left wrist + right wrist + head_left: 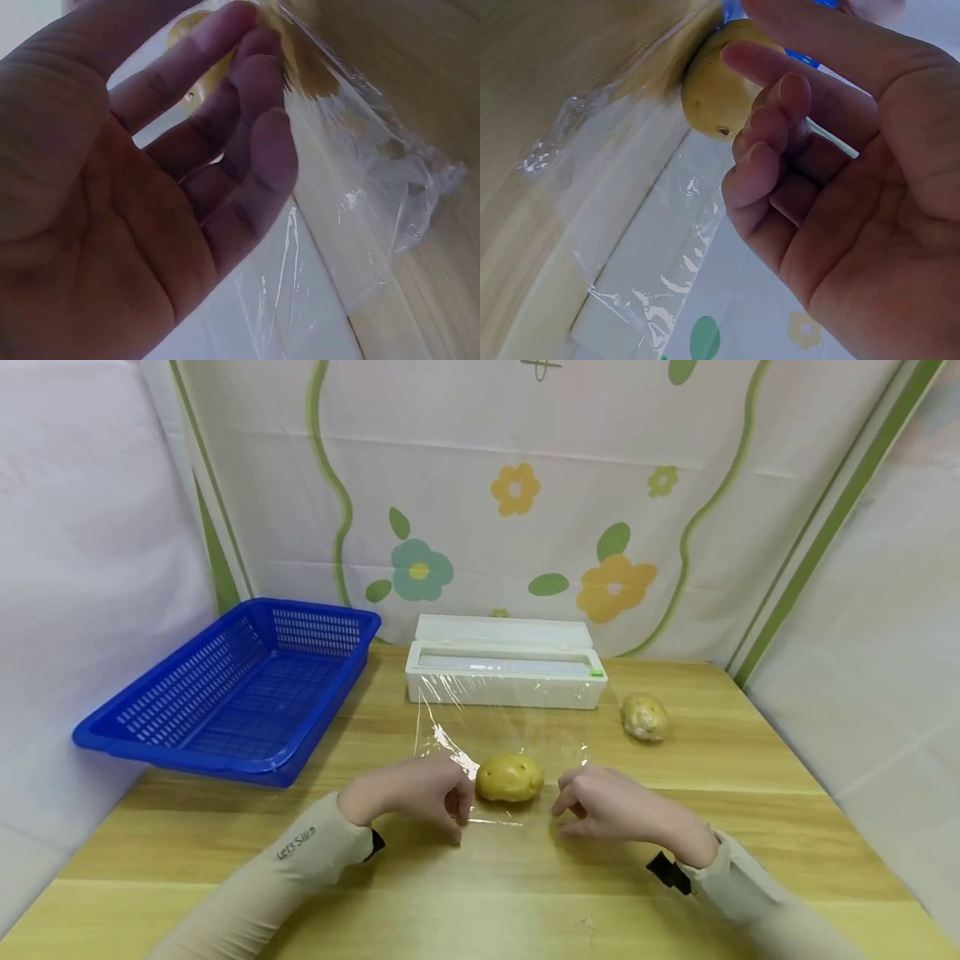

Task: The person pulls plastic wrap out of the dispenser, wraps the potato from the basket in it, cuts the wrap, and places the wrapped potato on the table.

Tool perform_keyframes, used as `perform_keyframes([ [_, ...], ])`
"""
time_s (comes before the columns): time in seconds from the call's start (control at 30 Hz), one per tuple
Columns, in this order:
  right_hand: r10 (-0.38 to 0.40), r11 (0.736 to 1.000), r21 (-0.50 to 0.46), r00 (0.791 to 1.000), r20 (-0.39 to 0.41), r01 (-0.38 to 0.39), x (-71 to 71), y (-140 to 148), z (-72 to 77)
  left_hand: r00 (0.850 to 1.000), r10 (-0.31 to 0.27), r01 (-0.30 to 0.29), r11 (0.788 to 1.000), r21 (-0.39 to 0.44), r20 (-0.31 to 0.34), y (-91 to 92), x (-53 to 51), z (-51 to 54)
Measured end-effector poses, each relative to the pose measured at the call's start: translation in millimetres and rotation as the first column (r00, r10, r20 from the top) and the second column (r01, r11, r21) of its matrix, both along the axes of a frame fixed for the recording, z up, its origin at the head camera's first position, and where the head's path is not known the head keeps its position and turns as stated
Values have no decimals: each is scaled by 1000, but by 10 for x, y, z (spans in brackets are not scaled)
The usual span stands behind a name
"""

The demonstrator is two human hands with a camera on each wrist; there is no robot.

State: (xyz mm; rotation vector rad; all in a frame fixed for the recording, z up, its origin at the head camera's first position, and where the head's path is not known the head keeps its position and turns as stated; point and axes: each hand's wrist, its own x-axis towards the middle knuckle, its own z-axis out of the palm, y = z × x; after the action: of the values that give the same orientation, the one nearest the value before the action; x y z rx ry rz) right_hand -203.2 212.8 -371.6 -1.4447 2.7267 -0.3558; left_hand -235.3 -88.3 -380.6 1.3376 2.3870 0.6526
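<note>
A yellow potato (510,777) lies on a sheet of clear plastic film (517,731), which stretches from the white box (506,689) toward the front of the table. My left hand (431,793) is just left of the potato, over the film's edge, fingers loosely bent. To the potato's right is my right hand (618,806), its thumb apart from the bent fingers. In the left wrist view, the left fingers (259,142) partly cover the potato (214,71). The right wrist view has the potato (720,86) behind the right fingertips, with film (615,157) beside them.
A blue perforated basket (255,702) stands at the left of the wooden table (525,893). Another potato (645,717), with a shiny covering, lies right of the box, whose lid (502,631) is raised. A flowered cloth (465,485) hangs behind the table.
</note>
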Motion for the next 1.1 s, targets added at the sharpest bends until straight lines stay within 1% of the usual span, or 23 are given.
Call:
perform_keyframes([
  [0.13, -3, 999, 48, 1000, -23, 4, -34, -15, -38, 999, 2, -3, 1000, -22, -39, -19, -17, -34],
  [0.2, 7, 998, 68, 1000, -30, -5, -43, -28, -59, 999, 5, -6, 1000, -31, -32, -23, -22, -45],
  [0.3, 29, 996, 88, 999, -39, -26, -53, -41, -89, 1000, 8, -8, 999, -40, -2, -21, -26, -55],
  [0.5, 72, 994, 88, 996, -57, -67, -56, -32, -115, 1000, -7, 6, 999, -45, -13, -17, -27, -60],
  [0.63, 73, 995, 78, 995, -68, -68, -60, -31, -146, 999, 16, -14, 999, -50, 40, -13, -15, -68],
  [0.73, 57, 996, 73, 996, -65, -52, -65, -31, -162, 998, 17, -14, 998, -54, 63, -6, -6, -77],
  [0.93, 26, 999, 32, 996, -81, -23, -79, -3, -129, 1000, 2, -2, 998, -68, -3, 0, -2, -58],
  [1.0, 18, 1000, 20, 996, -85, -16, -80, 10, -115, 1000, 3, -4, 997, -77, -15, 5, -5, -55],
  [1.1, 25, 999, 23, 996, -87, -23, -83, 23, -110, 1000, 18, -18, 997, -81, -1, 15, -9, -58],
])
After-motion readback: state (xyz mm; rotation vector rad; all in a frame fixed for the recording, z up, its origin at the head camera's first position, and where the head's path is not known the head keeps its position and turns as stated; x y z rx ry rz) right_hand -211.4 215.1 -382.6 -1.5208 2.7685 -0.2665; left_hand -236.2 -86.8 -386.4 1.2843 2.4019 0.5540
